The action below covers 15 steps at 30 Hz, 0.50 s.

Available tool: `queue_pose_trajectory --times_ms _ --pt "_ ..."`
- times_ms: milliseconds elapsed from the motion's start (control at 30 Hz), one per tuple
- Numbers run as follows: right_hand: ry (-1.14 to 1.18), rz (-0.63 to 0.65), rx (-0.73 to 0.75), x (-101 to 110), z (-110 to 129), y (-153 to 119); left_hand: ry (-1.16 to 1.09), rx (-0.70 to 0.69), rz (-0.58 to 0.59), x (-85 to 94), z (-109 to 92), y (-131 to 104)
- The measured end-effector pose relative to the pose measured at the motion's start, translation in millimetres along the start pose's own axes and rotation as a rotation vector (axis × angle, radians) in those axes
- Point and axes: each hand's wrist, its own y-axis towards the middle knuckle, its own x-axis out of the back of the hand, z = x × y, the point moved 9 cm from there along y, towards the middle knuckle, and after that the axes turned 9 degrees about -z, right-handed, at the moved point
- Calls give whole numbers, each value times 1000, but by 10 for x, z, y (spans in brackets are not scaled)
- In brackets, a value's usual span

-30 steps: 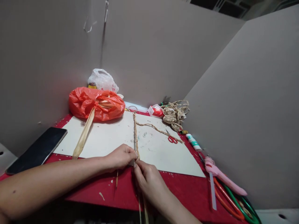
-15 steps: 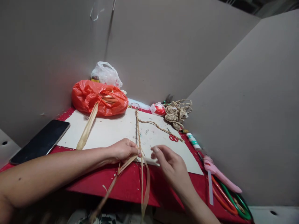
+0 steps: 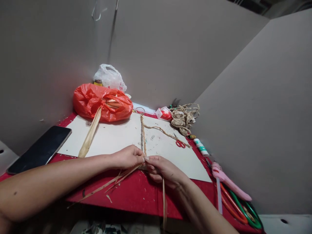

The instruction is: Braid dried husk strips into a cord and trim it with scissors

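Note:
A narrow braid of dry plant fibre (image 3: 144, 138) runs down the white board (image 3: 117, 133) toward me. Its near end is pinched by my left hand (image 3: 129, 157), closed thumb against finger. From the right, my right hand (image 3: 165, 170) meets it there, fingers closed on a loose strand (image 3: 164, 198) that drops past the table edge. More loose fibre strands (image 3: 122, 176) trail from under my left hand toward the lower left. The exact crossing of the strands is hidden by my fingertips. A thinner braided cord (image 3: 161, 129) branches off to the right.
Small red-handled scissors (image 3: 180, 143) lie at the board's right. Behind are a red plastic bag (image 3: 97, 102) with a pale husk strip (image 3: 90, 135) sticking out, and coiled cords (image 3: 180, 118). A phone (image 3: 40, 148) lies left; a pink glue gun (image 3: 229, 182) lies right.
My right hand has come left to the braid's end and closed on a strand, pulling it right. The strands under my left hand now spread out to the lower left.

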Motion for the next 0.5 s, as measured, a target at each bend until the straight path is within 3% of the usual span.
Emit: queue_pose_trajectory --times_ms 167,367,500 --pt "52 -147 25 24 -56 8 269 -112 83 -2 -116 -43" --pt "88 -324 114 49 -81 -6 848 -230 -162 108 -290 -165" --pt "164 -325 112 -13 -101 2 1094 -340 -199 5 -391 -272"
